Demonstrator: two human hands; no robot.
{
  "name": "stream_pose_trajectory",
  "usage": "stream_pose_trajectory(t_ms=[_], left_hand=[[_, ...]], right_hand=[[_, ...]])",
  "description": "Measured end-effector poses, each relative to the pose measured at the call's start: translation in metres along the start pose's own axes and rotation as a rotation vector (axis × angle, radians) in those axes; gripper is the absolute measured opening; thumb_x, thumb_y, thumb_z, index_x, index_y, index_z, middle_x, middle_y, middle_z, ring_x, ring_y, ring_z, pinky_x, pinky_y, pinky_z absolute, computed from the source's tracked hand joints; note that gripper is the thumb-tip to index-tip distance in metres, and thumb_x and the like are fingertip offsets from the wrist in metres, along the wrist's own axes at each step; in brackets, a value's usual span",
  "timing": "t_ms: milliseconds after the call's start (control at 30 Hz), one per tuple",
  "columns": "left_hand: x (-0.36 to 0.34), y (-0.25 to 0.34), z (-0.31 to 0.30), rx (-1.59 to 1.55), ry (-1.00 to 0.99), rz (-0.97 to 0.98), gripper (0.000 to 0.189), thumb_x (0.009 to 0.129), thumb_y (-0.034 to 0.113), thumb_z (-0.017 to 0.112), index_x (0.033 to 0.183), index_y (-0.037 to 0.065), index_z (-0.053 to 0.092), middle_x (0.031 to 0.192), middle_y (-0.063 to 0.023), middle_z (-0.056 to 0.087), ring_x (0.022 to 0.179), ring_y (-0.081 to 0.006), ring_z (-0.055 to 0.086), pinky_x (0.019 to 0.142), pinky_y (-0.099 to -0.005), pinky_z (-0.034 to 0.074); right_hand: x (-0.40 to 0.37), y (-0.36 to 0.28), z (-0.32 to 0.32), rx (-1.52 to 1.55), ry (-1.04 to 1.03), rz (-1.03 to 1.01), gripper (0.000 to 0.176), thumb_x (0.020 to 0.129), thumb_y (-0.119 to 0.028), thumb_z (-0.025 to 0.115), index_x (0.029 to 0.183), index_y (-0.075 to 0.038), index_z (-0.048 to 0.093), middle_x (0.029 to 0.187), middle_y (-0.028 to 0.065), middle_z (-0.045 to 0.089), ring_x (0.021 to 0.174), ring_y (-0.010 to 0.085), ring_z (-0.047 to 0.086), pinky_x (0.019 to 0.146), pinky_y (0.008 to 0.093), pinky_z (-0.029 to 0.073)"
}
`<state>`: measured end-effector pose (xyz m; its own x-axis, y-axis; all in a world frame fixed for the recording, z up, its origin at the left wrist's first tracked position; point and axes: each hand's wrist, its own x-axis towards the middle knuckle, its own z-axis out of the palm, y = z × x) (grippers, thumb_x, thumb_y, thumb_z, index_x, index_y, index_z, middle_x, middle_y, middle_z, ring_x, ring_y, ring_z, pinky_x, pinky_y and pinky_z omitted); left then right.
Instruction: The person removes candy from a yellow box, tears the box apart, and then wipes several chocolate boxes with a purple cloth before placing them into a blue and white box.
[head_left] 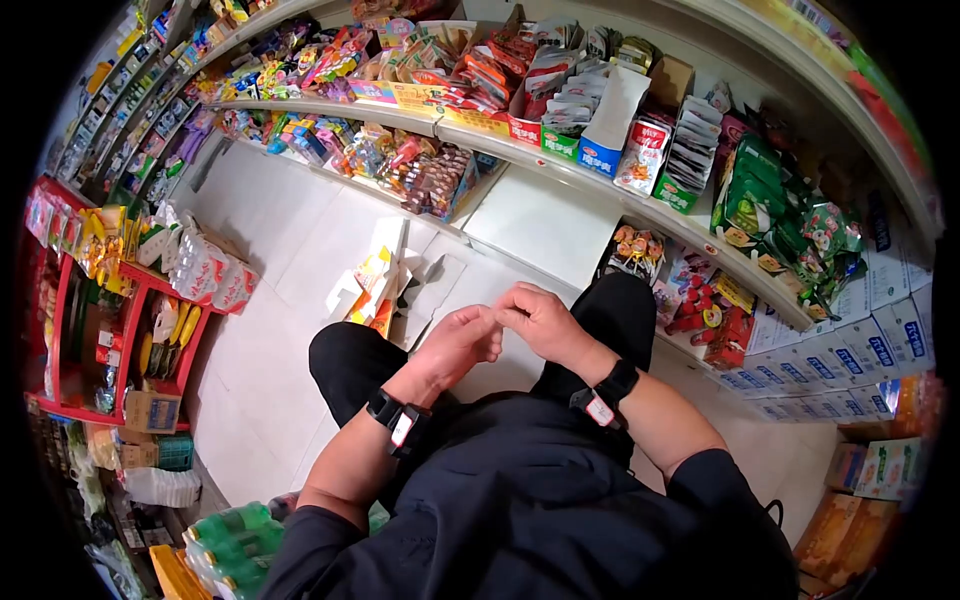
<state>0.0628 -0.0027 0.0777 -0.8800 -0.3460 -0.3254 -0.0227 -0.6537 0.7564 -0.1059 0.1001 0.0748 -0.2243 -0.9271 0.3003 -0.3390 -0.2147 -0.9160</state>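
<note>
In the head view, my left hand [460, 345] and my right hand [541, 322] meet in front of my lap, between my bent knees. The fingers of both are curled, with thumbs and fingertips pinched together and touching. Anything between the fingertips is too small or too hidden to make out. Just beyond my left hand, opened and flattened cardboard boxes [428, 297] lie on the floor, with a yellow and orange printed carton [374, 283] among them. Past my right hand is the white bottom shelf board [545, 222].
Shelves of packaged snacks [482, 75] curve across the far side. Stacked white cartons [835, 350] stand at the right. A red display rack [132, 270] is on the left, and a pack of green bottles [232, 548] sits near my left elbow. The floor [262, 380] is pale tile.
</note>
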Motion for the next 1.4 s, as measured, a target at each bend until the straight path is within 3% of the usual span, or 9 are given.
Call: stream_pose_trajectory(t_ms=[267,400,667,733,800,933,1200,1300,1400], left_hand=[[-0.005,-0.009,0.002,0.125,-0.052,-0.055,0.019,0.103,0.024,0.055,0.096,0.007,0.06,0.078,-0.0026,0.062,0.068,-0.0128,0.059,0.066,-0.0274,0.05],[-0.018,0.014,-0.01,0.567,0.096,0.116,0.007,0.097,0.009,0.058,0.096,0.003,0.062,0.078,0.0015,0.058,0.07,-0.0075,0.055,0.066,-0.0242,0.048],[-0.066,0.103,-0.151,1.205,0.785,0.291,0.027,0.08,-0.004,0.05,0.094,0.0,0.073,0.091,-0.0163,0.07,0.088,-0.0247,0.067,0.087,-0.0334,0.051],[-0.08,0.119,-0.205,1.708,0.8,0.589,0.026,0.079,-0.002,0.052,0.092,0.001,0.074,0.095,-0.0196,0.071,0.092,-0.0328,0.068,0.09,-0.0367,0.052],[-0.089,0.136,-0.231,1.739,0.857,0.473,0.026,0.079,0.0,0.051,0.09,0.002,0.075,0.096,-0.0217,0.071,0.093,-0.0376,0.067,0.09,-0.04,0.053],[-0.07,0.163,-0.236,1.341,1.026,0.274,0.028,0.093,0.013,0.05,0.107,0.0,0.071,0.091,-0.0185,0.072,0.084,-0.0263,0.07,0.077,-0.0371,0.054],[0.092,0.152,-0.094,0.879,0.052,0.263,0.036,0.101,0.029,0.054,0.123,0.002,0.063,0.093,-0.0056,0.068,0.088,-0.0135,0.064,0.083,-0.0302,0.051],[0.156,0.085,-0.109,1.101,-0.279,0.174,0.036,0.101,0.033,0.052,0.116,0.003,0.065,0.095,-0.014,0.07,0.088,-0.0225,0.067,0.085,-0.0364,0.051],[0.172,0.031,-0.141,1.407,-0.269,0.01,0.029,0.094,0.03,0.056,0.108,0.007,0.068,0.099,-0.0171,0.071,0.094,-0.035,0.067,0.085,-0.043,0.052]], right_hand=[[-0.027,0.016,-0.003,0.428,-0.14,0.289,0.008,0.095,-0.011,0.063,0.096,-0.003,0.062,0.084,0.0009,0.062,0.077,0.0109,0.061,0.071,0.0281,0.052],[-0.036,0.029,-0.009,0.54,-0.158,0.448,0.01,0.095,-0.011,0.063,0.101,-0.004,0.063,0.085,-0.0002,0.062,0.076,0.0102,0.062,0.071,0.0264,0.052],[-0.038,0.025,-0.037,0.534,-0.15,0.588,0.017,0.095,-0.017,0.061,0.104,-0.004,0.064,0.084,0.0001,0.062,0.075,0.0103,0.061,0.07,0.0267,0.052],[-0.033,0.025,-0.038,0.512,-0.164,0.596,0.017,0.096,-0.018,0.061,0.105,-0.004,0.064,0.084,0.0002,0.062,0.075,0.0104,0.061,0.07,0.0267,0.052],[-0.026,0.025,-0.036,0.487,-0.177,0.61,0.017,0.096,-0.019,0.061,0.105,-0.004,0.064,0.084,0.0002,0.062,0.075,0.0106,0.061,0.07,0.0268,0.052],[-0.006,0.031,-0.036,0.424,-0.221,0.653,0.017,0.096,-0.019,0.061,0.104,-0.004,0.063,0.085,0.0012,0.063,0.075,0.0116,0.062,0.07,0.027,0.052],[0.101,0.033,-0.07,0.567,-0.243,0.82,0.015,0.098,-0.019,0.059,0.106,-0.005,0.062,0.091,0.0035,0.064,0.078,0.0132,0.063,0.071,0.0295,0.055],[0.161,0.047,-0.059,0.46,-0.284,0.869,0.014,0.1,-0.016,0.056,0.105,-0.005,0.062,0.089,0.0037,0.065,0.077,0.0133,0.065,0.07,0.029,0.056],[0.211,0.115,-0.036,0.374,-0.283,0.921,0.015,0.1,-0.019,0.057,0.106,-0.006,0.062,0.09,0.0027,0.065,0.078,0.0121,0.065,0.069,0.0274,0.055]])
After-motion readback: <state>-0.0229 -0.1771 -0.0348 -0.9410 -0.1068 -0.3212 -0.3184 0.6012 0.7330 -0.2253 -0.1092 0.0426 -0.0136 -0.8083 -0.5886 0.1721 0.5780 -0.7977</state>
